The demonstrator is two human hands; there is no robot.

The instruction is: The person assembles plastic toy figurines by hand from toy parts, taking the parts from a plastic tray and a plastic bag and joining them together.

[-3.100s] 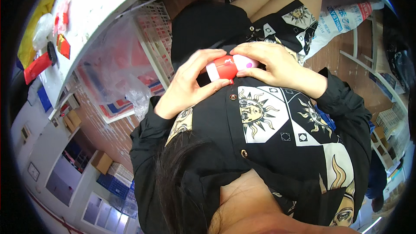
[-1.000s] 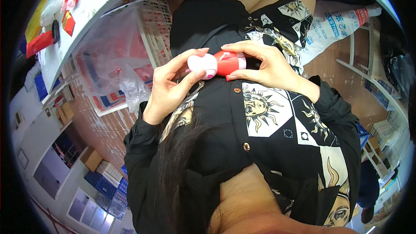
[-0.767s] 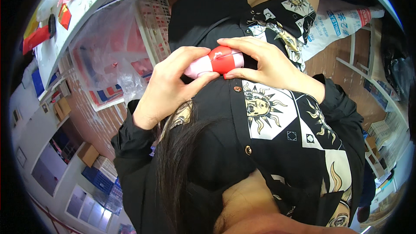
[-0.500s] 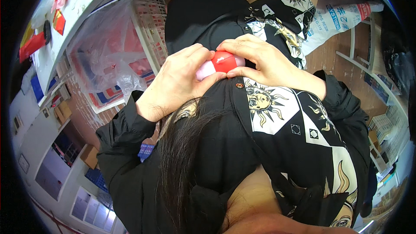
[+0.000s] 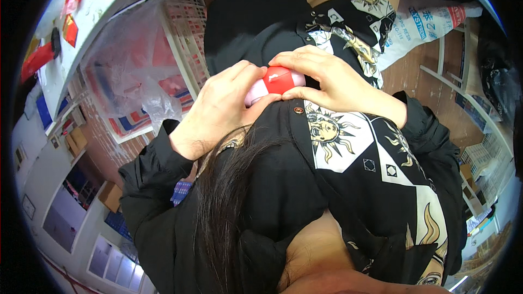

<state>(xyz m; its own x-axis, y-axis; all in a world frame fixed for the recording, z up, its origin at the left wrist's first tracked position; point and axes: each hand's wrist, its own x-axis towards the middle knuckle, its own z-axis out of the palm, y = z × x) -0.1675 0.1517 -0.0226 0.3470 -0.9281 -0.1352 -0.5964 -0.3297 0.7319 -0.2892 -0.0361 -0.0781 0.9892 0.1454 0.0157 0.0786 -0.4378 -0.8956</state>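
Observation:
Between both hands, close in front of my body, is a small rounded pink piece (image 5: 254,96) with a red band or cover (image 5: 279,81) around its middle. A small white mark shows on the red part. My left hand (image 5: 226,95) is closed on the pink end, thumb below and fingers above. From the other side my right hand (image 5: 316,79) pinches the red part and the far pink end between thumb and fingers. The exact kind of piece cannot be made out, and its ends are partly covered by my fingers.
A white plastic crate (image 5: 188,38) stands at the left beside a clear plastic bag (image 5: 136,54) over red and blue things. A white table edge (image 5: 98,16) with red scraps curves at the upper left. A printed white sack (image 5: 419,27) lies at the upper right.
Both hands and the piece have shifted very slightly left in the picture. The grip stays nearly the same, and the piece looks turned a little.

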